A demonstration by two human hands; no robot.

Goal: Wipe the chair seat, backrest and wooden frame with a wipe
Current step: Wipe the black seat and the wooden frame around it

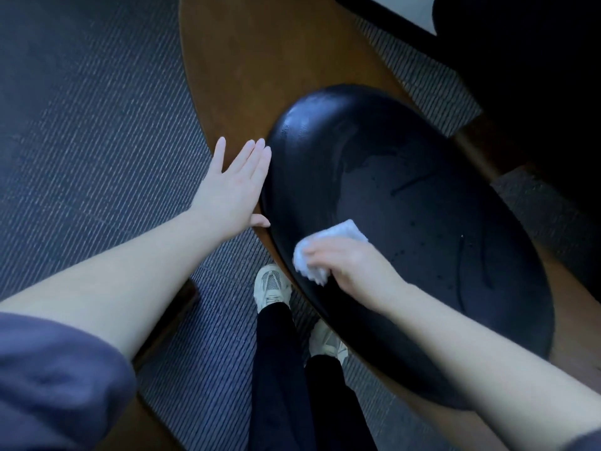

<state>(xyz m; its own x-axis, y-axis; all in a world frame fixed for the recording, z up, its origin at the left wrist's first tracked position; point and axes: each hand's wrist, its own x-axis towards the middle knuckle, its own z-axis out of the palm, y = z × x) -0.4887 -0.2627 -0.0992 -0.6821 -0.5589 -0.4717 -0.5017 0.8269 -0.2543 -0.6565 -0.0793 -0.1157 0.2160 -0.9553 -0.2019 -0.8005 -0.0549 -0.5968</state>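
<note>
Striped grey carpet (97, 109) lay under the chair's wooden frame (253, 60), which carried the glossy black seat (406, 196). The left hand (232, 187) rested flat on the frame against the seat's edge, fingers straight and mostly together. The right hand (351, 265) curled its fingers round a crumpled white wipe (344, 234), which lay on the seat's near part.

Left sleeve (48, 379): dusky blue-purple fabric, soft and creased, bunched up the forearm.
Right sleeve (585, 441): a sliver of dark fabric at the frame's lower corner.
Trousers (279, 369): black, loose-legged, reaching the shoes.
Shoes (271, 284): cream trainers with grey mesh panels and pale laces.
</note>
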